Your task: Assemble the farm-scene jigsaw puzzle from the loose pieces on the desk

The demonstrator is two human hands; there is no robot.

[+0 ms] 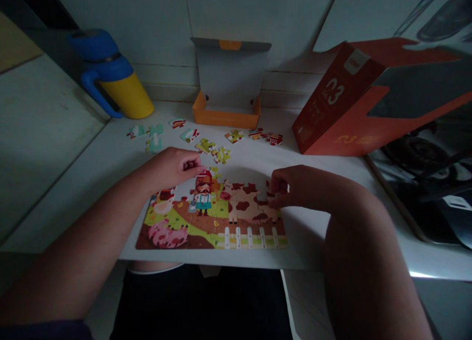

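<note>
A partly joined farm jigsaw (206, 222) lies flat near the front edge of the white table (324, 241); it shows a farmer, a cow, a pig and a fence. My left hand (171, 165) rests at the puzzle's upper left, fingers curled and pinched on a puzzle piece near the farmer's head. My right hand (295, 185) sits at the puzzle's upper right corner by the cow, fingers closed on a small piece there. Several loose pieces (206, 144) are scattered on the table beyond the puzzle.
An open orange box tray (225, 117) with a grey lid stands at the back against the wall. A red puzzle box (346, 108) lies at the right. A yellow bottle with a blue lid (114, 74) leans at the back left. Dark objects lie at the far right.
</note>
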